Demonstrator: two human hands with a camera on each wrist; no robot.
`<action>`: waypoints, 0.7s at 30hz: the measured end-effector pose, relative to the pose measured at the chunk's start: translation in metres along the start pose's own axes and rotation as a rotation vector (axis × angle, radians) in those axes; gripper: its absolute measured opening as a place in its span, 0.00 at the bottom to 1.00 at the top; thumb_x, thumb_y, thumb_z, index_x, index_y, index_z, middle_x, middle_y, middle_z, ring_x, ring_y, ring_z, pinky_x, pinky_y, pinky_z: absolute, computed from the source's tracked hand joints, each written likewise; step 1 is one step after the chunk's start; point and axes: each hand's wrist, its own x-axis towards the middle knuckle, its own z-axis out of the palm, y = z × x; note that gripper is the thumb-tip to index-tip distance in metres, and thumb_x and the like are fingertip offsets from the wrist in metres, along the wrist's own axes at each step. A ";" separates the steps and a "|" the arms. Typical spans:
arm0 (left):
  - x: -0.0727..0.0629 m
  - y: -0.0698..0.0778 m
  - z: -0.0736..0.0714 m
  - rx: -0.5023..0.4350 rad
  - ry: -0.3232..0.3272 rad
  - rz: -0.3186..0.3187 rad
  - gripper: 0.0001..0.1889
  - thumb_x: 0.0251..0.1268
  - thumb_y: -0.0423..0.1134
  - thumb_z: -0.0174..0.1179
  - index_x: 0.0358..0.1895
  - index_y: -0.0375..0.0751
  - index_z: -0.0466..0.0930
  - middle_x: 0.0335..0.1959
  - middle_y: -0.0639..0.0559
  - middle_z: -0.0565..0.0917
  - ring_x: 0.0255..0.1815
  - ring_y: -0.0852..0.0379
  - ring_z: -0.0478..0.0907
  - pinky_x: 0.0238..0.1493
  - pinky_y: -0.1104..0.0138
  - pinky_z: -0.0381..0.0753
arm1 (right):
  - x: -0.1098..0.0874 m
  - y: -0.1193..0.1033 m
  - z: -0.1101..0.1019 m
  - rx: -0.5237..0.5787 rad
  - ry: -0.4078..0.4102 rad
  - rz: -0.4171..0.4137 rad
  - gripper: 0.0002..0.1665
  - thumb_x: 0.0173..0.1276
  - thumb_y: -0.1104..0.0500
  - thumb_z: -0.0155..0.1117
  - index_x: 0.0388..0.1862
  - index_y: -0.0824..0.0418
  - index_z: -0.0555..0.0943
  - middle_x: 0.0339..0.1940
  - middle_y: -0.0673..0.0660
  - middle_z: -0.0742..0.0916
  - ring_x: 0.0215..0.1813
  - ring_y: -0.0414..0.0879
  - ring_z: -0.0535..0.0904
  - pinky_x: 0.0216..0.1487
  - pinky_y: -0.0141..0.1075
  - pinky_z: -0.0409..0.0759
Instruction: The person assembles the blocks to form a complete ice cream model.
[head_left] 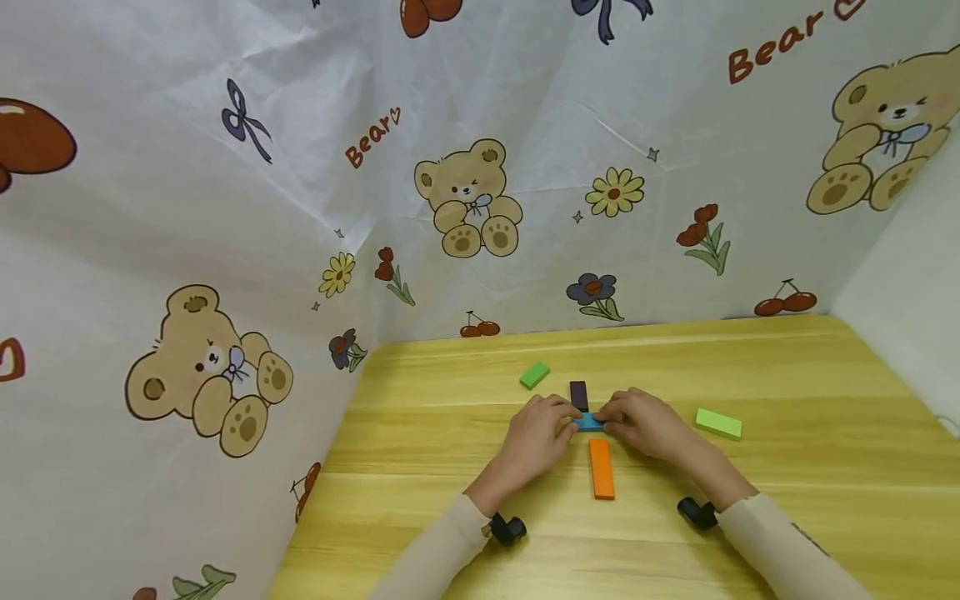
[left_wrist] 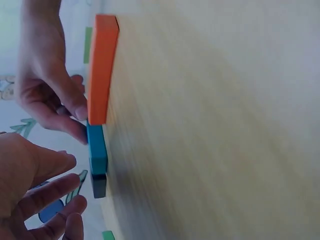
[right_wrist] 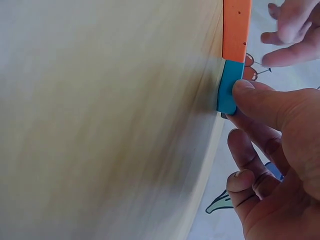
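Observation:
A blue block [head_left: 588,422] lies on the wooden table between the two hands. My right hand [head_left: 647,423] pinches its right end with thumb and forefinger, as the right wrist view shows on the blue block [right_wrist: 228,89]. Close to the other end is my left hand [head_left: 536,433]; in the left wrist view the left hand [left_wrist: 35,185] has its fingers spread loosely, a small gap from the block. Just behind the blue block lies a dark purple block [head_left: 578,395]. In front of it is a long orange block [head_left: 602,469].
A green block [head_left: 535,375] lies farther back, to the left. Right of the right hand rests a light green block [head_left: 718,423]. A bear-patterned cloth [head_left: 540,108] hangs behind and left of the wooden table [head_left: 810,467]; a white surface borders the right side.

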 end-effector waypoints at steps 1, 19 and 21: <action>0.002 -0.003 0.001 0.012 -0.006 -0.006 0.11 0.81 0.46 0.64 0.57 0.57 0.92 0.62 0.62 0.88 0.52 0.60 0.82 0.46 0.74 0.80 | 0.000 0.000 0.001 0.004 -0.001 0.003 0.11 0.71 0.64 0.75 0.50 0.59 0.94 0.42 0.50 0.93 0.42 0.42 0.82 0.46 0.38 0.83; 0.016 -0.009 0.013 0.237 -0.022 0.106 0.10 0.75 0.47 0.71 0.54 0.60 0.94 0.57 0.65 0.90 0.43 0.63 0.82 0.40 0.76 0.80 | 0.000 0.001 0.000 -0.007 0.011 -0.014 0.10 0.70 0.64 0.76 0.49 0.57 0.94 0.41 0.49 0.93 0.43 0.44 0.84 0.47 0.40 0.84; 0.016 -0.009 0.013 0.233 -0.022 0.107 0.10 0.74 0.46 0.71 0.54 0.60 0.94 0.57 0.65 0.91 0.43 0.63 0.82 0.40 0.76 0.80 | 0.000 0.002 0.000 -0.008 0.012 -0.011 0.10 0.70 0.64 0.76 0.49 0.57 0.94 0.41 0.49 0.92 0.43 0.44 0.84 0.47 0.40 0.84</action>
